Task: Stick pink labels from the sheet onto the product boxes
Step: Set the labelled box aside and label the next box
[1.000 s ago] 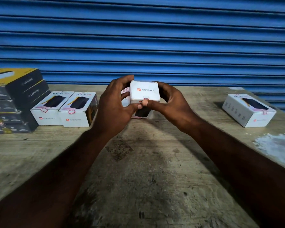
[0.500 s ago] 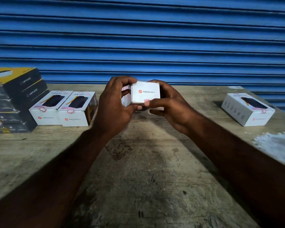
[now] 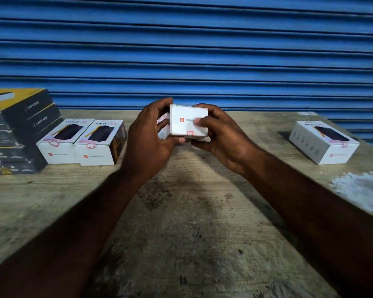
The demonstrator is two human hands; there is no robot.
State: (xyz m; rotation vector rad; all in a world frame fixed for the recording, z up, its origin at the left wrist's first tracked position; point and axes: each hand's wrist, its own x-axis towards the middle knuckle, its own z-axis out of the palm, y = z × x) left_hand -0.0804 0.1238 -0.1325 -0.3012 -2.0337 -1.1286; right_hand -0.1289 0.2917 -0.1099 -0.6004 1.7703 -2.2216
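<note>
I hold a white Portronics box [image 3: 186,123] up over the middle of the table, its logo side facing me. My left hand [image 3: 151,138] grips its left end, with the pink label sheet [image 3: 163,123] pinched behind the fingers. My right hand [image 3: 220,134] grips the right end, thumb pressed across the logo face. A pink label [image 3: 190,133] sits at the box's lower edge. Two white labelled boxes [image 3: 82,143] stand side by side at the left. Another white box [image 3: 323,141] lies at the right.
A stack of black and yellow Lapcare boxes [image 3: 15,130] stands at the far left. The worn wooden table [image 3: 181,222] has a white paint patch [image 3: 362,188] near its right edge. A blue roller shutter [image 3: 185,50] closes off the back.
The box has tipped so its logo face turns toward me, and my right thumb has slid from the lower edge up onto that face. Both hands stay on the box.
</note>
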